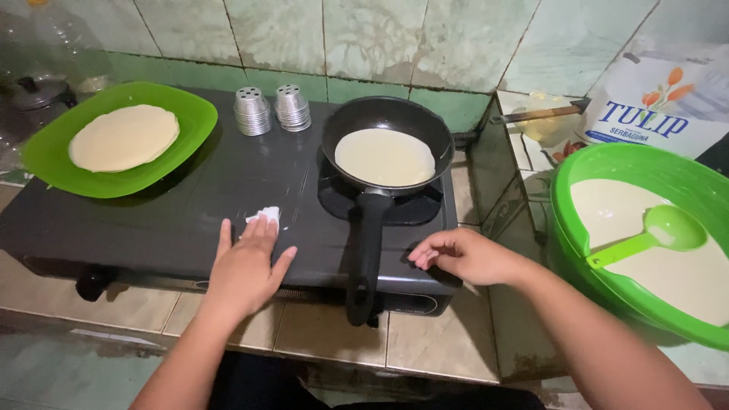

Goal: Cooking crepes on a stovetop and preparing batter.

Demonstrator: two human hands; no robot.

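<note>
Pale batter (384, 156) sets in the pan (387, 115) at centre, one crepe (124, 137) lies plated upper left, both hands' fingers (267, 228) open and empty, bowl (607, 163) mostly full.

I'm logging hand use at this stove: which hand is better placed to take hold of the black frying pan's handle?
Probably the right hand: it rests empty beside the long handle of the black frying pan. The left hand lies flat farther off, fingertips on a small white cloth.
</note>
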